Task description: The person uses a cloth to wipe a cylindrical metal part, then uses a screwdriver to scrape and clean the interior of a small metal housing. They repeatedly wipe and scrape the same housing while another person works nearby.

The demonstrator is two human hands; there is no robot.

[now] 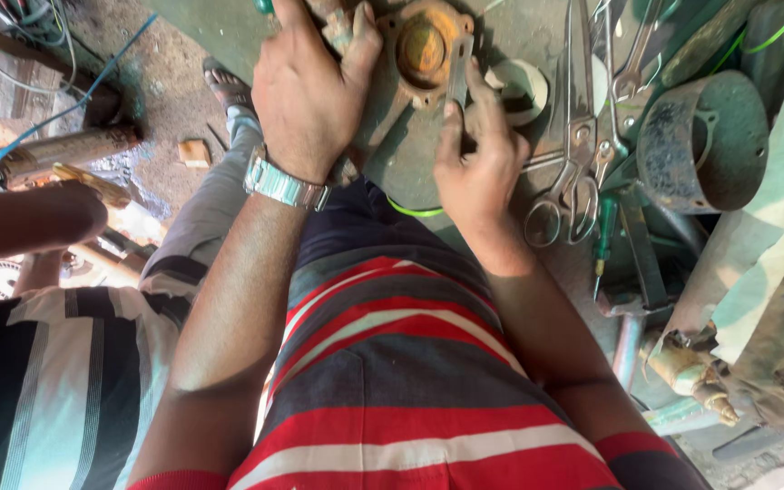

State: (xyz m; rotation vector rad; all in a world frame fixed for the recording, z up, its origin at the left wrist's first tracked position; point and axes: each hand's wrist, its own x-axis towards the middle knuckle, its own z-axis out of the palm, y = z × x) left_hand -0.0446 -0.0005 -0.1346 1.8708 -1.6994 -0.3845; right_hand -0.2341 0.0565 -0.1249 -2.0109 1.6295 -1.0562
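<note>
**Wrench could slip off the rusty housing**

The left hand [306,91] is pressing closed on a rusty flanged housing [424,50] lying on the surface [519,27]. The right hand [478,159] is gripping a flat wrench [458,77] against its rim. Rust is giving poor purchase; a slip could be jamming fingers into the scissors [573,154] nearby.
</note>
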